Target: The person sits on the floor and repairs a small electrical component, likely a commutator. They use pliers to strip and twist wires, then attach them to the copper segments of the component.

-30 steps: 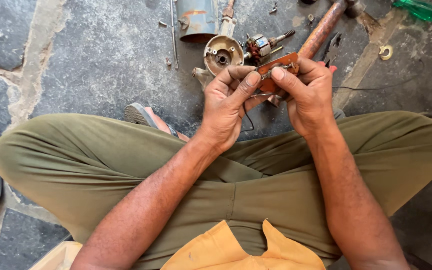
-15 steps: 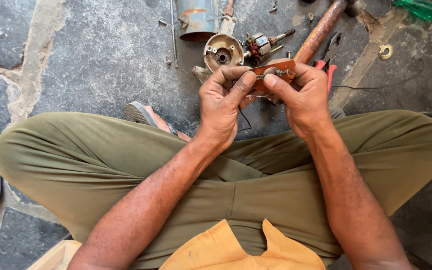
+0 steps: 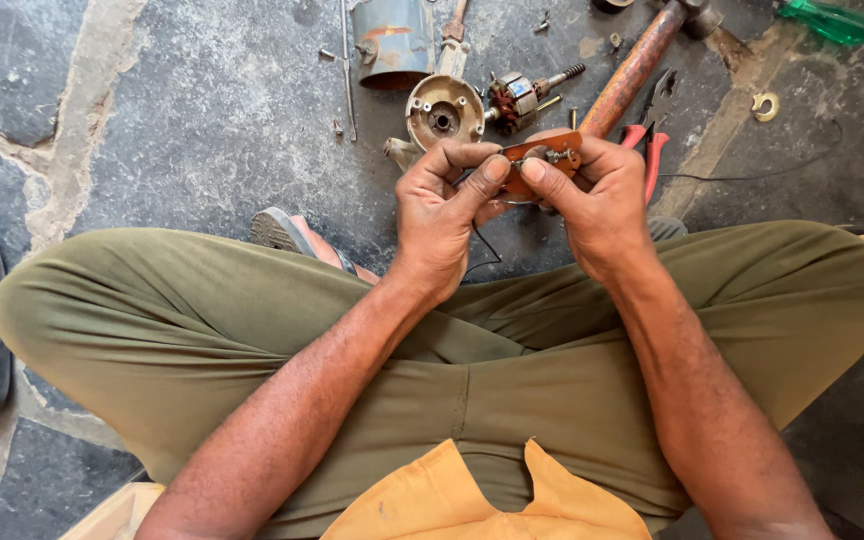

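both hands (image 3: 522, 205) pinching that little orange plate (image 3: 544, 160) tight, best keep thumbs steady so the tiny screw doesn't slip

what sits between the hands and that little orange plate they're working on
Nothing visible does. The left hand and right hand both already pinch the small orange plate directly, thumbs meeting on its near edge. The round metal cap and the red-handled pliers lie beyond it on the stone floor.

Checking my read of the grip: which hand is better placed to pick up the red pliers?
Right, probably. The right hand sits beside the pliers; the left hand is farther off. Both pinch the orange plate.
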Tool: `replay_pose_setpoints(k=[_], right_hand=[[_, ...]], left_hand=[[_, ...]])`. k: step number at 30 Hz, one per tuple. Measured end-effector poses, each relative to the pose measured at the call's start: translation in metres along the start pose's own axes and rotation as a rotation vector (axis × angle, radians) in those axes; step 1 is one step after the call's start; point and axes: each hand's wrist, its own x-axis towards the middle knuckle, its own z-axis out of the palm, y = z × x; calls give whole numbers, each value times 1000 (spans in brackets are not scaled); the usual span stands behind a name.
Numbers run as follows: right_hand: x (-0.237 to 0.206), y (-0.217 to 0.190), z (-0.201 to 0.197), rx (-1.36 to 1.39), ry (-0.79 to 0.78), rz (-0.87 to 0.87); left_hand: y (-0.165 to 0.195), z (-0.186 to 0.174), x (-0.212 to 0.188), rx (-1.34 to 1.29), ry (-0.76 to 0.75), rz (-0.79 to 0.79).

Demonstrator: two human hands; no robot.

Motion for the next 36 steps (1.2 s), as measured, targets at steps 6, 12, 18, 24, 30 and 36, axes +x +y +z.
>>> replay_pose_setpoints(k=[6,12,18,24,30,36], right_hand=[[6,-2,5,106,10,-82],[6,-3,4,72,27,-46],[3,-1,0,70,17,7],[3,2,5,119,41,-49],[5,2,11,177,91,-41],[1,2,11,134,107,-42]], left_hand=[[1,8,7,-42,-1,-14],[5,7,6,-31,17,-46],[3,2,7,-64,14,-90],[6,6,8,14,59,-84],[19,19,1,538,126,243],[33,33,-7,742,124,325]])
